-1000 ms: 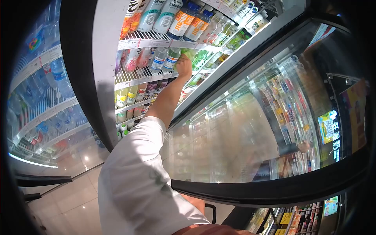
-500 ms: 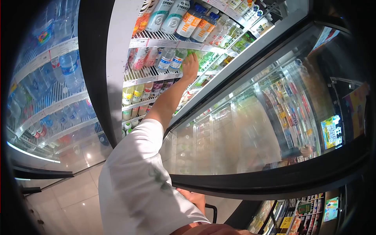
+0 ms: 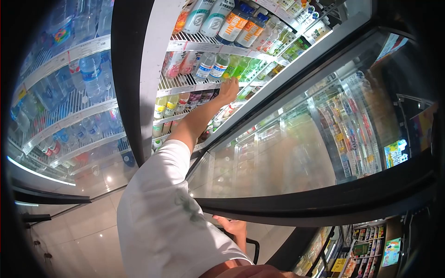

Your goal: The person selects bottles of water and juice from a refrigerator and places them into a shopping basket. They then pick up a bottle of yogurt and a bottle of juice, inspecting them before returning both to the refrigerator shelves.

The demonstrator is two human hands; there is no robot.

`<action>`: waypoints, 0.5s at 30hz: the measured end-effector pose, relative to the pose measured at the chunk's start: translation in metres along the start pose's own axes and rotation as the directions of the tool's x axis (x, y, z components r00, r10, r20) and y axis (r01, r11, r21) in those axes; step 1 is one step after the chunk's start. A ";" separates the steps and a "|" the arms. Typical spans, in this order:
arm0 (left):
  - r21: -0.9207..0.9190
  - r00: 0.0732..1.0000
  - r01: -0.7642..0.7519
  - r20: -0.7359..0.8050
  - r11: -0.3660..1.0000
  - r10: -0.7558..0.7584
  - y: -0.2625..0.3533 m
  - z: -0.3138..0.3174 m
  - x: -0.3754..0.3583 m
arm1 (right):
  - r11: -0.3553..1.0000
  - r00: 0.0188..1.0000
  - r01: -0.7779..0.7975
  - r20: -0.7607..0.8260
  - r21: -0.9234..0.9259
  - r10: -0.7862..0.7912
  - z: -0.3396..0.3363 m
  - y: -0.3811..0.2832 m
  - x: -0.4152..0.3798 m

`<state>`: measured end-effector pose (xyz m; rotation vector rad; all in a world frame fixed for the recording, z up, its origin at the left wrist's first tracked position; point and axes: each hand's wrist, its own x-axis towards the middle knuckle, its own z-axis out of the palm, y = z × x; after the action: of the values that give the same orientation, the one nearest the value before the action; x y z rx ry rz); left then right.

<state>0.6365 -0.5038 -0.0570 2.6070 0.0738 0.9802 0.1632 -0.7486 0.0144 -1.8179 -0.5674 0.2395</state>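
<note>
My left hand (image 3: 228,91) reaches into the open drinks cooler from a white sleeve (image 3: 155,199). Its fingers are bent and close together, with the tips right at the shelf's front edge, under the green drink bottles (image 3: 235,68); I cannot tell what they hold, if anything. Left of these bottles stand clear bottles with white-and-blue labels (image 3: 219,68). Lower in view is my right hand (image 3: 234,227), its thumb stretched apart, just below the black frame (image 3: 296,211) of the cooler door. That frame partly covers its fingers. Beside its wrist shows a black curved bar (image 3: 255,249).
The open glass door (image 3: 273,160) spans the right side, reflecting shelves. Orange-labelled bottles (image 3: 232,28) stand on the shelf above my left hand; yellow-capped drinks (image 3: 170,104) fill the one below. A neighbouring cooler (image 3: 69,92) holds water bottles. Pale floor tiles (image 3: 88,241) lie below.
My left hand has moved down from the front of the green bottles to the shelf edge, leaving more of them visible. My right thumb now sticks out further. The view has shifted slightly.
</note>
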 end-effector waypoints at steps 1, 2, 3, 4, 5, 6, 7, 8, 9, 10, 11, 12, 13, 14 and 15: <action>-0.026 0.999 0.010 0.037 1.000 -0.009 -0.003 0.000 0.001 | 1.000 1.000 -0.016 0.003 0.019 0.016 0.001 0.000 -0.001; -0.052 0.997 0.020 0.073 0.998 -0.016 -0.008 0.009 0.004 | 0.999 1.000 -0.030 0.007 0.037 0.030 0.001 0.000 -0.002; -0.078 0.994 0.030 0.109 0.996 -0.022 -0.012 0.013 0.008 | 0.999 1.000 0.001 -0.001 0.043 -0.001 0.002 -0.001 0.000; -0.076 0.989 0.044 0.143 0.996 -0.033 -0.015 0.017 0.010 | 0.998 0.999 0.032 -0.011 0.049 -0.032 0.003 -0.003 0.002; -0.074 0.983 0.057 0.177 0.996 -0.043 -0.016 0.016 0.012 | 0.997 0.998 0.063 -0.021 0.054 -0.062 0.004 -0.005 0.004; -0.071 0.976 0.069 0.211 0.995 -0.053 -0.017 0.016 0.013 | 0.997 0.998 0.062 -0.016 0.040 -0.061 0.004 -0.007 0.004; -0.055 0.967 0.095 0.242 0.994 -0.079 -0.017 0.015 0.014 | 0.998 0.998 0.063 -0.012 0.026 -0.063 0.004 -0.008 0.004; -0.039 0.956 0.120 0.273 0.992 -0.105 -0.015 0.008 0.015 | 0.998 0.998 0.063 -0.009 0.011 -0.063 0.003 -0.009 0.004; -0.022 0.944 0.144 0.304 0.989 -0.130 -0.013 0.002 0.016 | 0.998 0.998 0.065 -0.026 0.017 -0.064 0.004 -0.009 0.004; -0.034 0.944 0.141 0.307 0.989 -0.124 -0.012 -0.005 0.018 | 0.998 0.997 0.066 -0.042 0.023 -0.065 0.005 -0.009 0.004; -0.045 0.943 0.140 0.312 0.989 -0.120 -0.013 -0.004 0.019 | 0.997 0.996 0.066 -0.057 0.031 -0.064 0.006 -0.009 0.004; -0.055 0.941 0.142 0.317 0.988 -0.117 -0.013 -0.005 0.018 | 0.997 0.996 0.060 -0.062 0.038 -0.058 0.006 -0.007 0.004; -0.099 0.954 0.141 0.278 0.985 -0.109 -0.012 0.001 0.015 | 0.997 0.997 0.053 -0.064 0.046 -0.050 0.006 -0.003 0.004; -0.140 0.966 0.140 0.238 0.980 -0.104 -0.010 0.003 0.011 | 0.997 0.997 0.047 -0.064 0.058 -0.043 0.007 -0.002 0.004; -0.176 0.976 0.135 0.196 0.975 -0.100 -0.012 0.001 0.007 | 0.995 0.997 0.049 -0.061 0.082 -0.045 0.009 -0.004 0.006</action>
<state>0.6437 -0.4916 -0.0572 2.4747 0.0840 0.6650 0.1638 -0.7371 0.0166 -1.7237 -0.5501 0.1741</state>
